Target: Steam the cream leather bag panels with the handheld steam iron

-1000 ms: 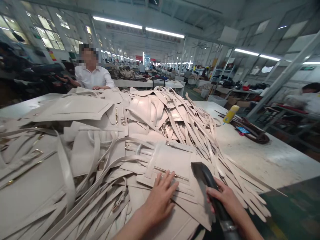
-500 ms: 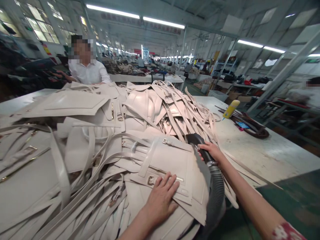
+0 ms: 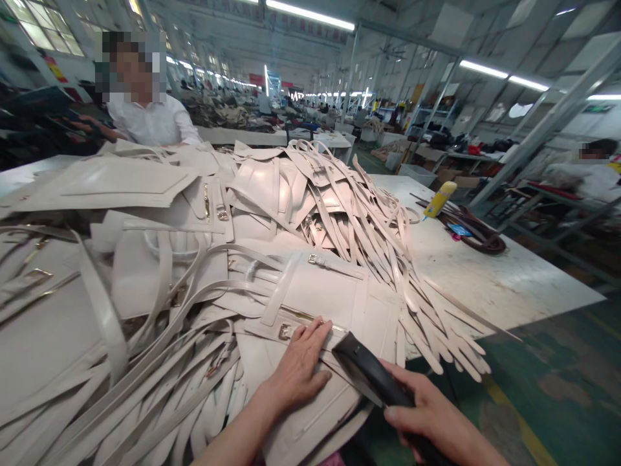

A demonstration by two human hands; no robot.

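My left hand lies palm down with fingers stretched out on a cream leather bag panel, beside its zip and a small gold buckle. Wrapped around a black vacuum cleaner nozzle is my right hand. The nozzle's flat end is over the panel's near right part, just right of my left fingertips; whether it touches the leather I cannot tell. More panels lie stacked under the left hand, and their long straps trail to the left.
A heap of cream bag parts covers much of the white table. A yellow bottle and coiled dark straps are at the right. Across the table is a person in a white shirt; another sits far right.
The nozzle has come nearer to me, from beyond the panel's right edge to over its near part beside my left hand. My left hand stays flat on the panel. The view has shifted slightly.
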